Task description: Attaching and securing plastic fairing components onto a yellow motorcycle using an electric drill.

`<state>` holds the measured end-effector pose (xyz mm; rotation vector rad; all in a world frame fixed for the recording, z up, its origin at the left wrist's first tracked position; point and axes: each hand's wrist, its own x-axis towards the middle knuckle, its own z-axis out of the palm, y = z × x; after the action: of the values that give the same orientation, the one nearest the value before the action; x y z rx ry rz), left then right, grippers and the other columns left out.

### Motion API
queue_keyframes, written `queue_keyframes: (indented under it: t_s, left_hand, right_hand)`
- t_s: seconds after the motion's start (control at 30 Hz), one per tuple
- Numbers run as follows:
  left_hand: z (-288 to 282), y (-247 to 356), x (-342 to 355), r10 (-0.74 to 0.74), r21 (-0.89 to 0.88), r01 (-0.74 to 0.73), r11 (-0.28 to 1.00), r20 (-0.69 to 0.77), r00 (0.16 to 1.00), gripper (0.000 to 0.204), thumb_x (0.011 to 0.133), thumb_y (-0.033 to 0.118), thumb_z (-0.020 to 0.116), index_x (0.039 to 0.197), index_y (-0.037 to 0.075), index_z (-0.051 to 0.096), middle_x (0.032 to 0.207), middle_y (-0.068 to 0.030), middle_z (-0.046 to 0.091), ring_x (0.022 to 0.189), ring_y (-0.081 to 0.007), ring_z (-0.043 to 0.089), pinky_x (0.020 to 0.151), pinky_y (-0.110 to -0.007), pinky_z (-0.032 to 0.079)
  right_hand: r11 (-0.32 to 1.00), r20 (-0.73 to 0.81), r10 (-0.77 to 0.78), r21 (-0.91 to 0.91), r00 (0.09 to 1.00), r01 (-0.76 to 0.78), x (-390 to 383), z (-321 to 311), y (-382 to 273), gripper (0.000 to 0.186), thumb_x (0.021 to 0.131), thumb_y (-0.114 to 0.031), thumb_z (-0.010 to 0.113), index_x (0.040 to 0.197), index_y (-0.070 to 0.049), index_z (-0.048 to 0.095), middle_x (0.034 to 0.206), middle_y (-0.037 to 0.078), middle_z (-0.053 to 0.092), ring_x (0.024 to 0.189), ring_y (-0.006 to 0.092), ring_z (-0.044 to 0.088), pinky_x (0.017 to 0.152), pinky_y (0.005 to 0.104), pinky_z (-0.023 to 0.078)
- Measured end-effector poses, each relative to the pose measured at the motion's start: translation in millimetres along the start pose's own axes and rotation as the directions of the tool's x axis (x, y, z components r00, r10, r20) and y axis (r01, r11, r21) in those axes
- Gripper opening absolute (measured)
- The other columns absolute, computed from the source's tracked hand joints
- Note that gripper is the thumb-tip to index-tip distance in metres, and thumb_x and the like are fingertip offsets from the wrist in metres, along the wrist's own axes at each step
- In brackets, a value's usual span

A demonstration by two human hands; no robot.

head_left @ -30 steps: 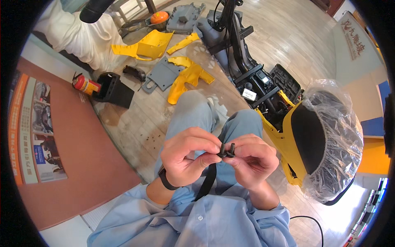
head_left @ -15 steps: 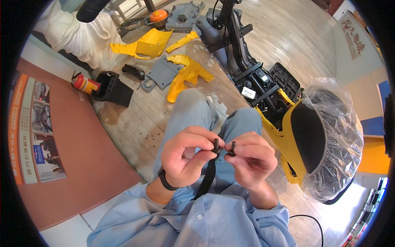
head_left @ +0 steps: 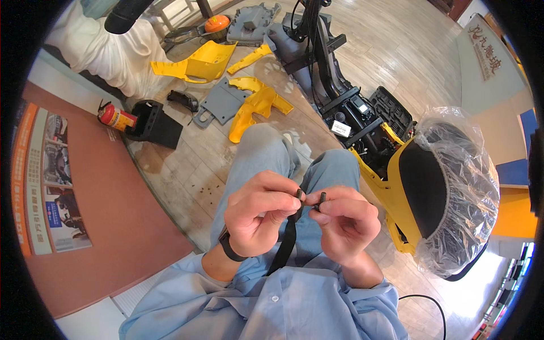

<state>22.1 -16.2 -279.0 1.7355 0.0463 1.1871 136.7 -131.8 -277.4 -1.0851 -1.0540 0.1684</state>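
Above my lap, my left hand (head_left: pixel 262 211) pinches a small dark bolt (head_left: pixel 299 194) between thumb and fingers, its threaded end pointing up. Close beside it, my right hand (head_left: pixel 348 220) grips a second dark bolt (head_left: pixel 323 197) the same way, also upright. The two bolts are apart, held side by side at about one height. Fingertips cover most of both heads. A black strap (head_left: pixel 282 249) hangs down between my hands.
A partly stripped scooter (head_left: pixel 354 116) stands to the right, its seat (head_left: pixel 436 187) under clear plastic. Yellow panels (head_left: pixel 258 105) and a grey plate (head_left: pixel 221 101) lie on the floor ahead. At left are a fire extinguisher (head_left: pixel 118 118), a black bin-like part (head_left: pixel 161 127) and several loose screws (head_left: pixel 207 191).
My fingers have shifted slightly around both bolts, and their flanged heads show less than before. Both hands stay in nearly the same place.
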Motion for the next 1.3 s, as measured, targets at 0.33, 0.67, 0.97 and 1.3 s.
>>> queue_keyframes:
  t_s: [0.33,0.67,0.97,1.3]
  left_hand:
    - [4,3,-2,-0.067,-0.052,0.064,0.997,-0.054,0.996,0.014,0.088,0.003,0.074,0.098,0.0,0.066,0.093,-0.016,0.068,0.074,-0.0211,0.066,0.062,-0.029,0.052]
    - [-1,-3,-4,-0.008,-0.04,0.007,0.999,-0.025,1.0,0.016,0.083,0.003,0.078,0.096,0.002,0.069,0.092,-0.0163,0.071,0.072,-0.0236,0.067,0.062,-0.03,0.052]
    - [-1,-6,-4,-0.011,-0.034,0.011,0.999,-0.015,1.0,0.015,0.081,0.001,0.079,0.094,0.004,0.07,0.094,-0.0152,0.069,0.073,-0.0217,0.064,0.062,-0.03,0.05]
    - [0,-3,-5,-0.049,-0.09,0.044,0.995,-0.059,0.997,0.022,0.076,0.001,0.082,0.092,0.001,0.067,0.092,-0.0151,0.071,0.074,-0.0236,0.066,0.063,-0.031,0.051]
  right_hand:
    - [0.995,-0.008,0.093,-0.039,0.996,-0.093,1,0,-6,0.029,0.07,0.008,0.081,0.092,-0.003,0.065,0.099,0.015,0.069,0.087,0.0239,0.065,0.076,0.0341,0.052]
    - [0.999,0.009,0.038,-0.011,0.999,-0.038,1,1,0,0.027,0.071,0.007,0.081,0.092,-0.002,0.066,0.093,0.012,0.068,0.084,0.0251,0.064,0.075,0.0347,0.051]
    - [0.998,0.031,-0.011,-0.061,0.999,0.013,0,0,1,0.027,0.07,0.006,0.083,0.089,-0.002,0.066,0.089,0.012,0.072,0.082,0.0263,0.069,0.072,0.0342,0.053]
    - [0.999,0.008,-0.018,-0.044,1.0,0.018,-1,0,2,0.028,0.072,0.005,0.083,0.092,-0.001,0.066,0.088,0.013,0.072,0.081,0.0263,0.07,0.071,0.0337,0.054]
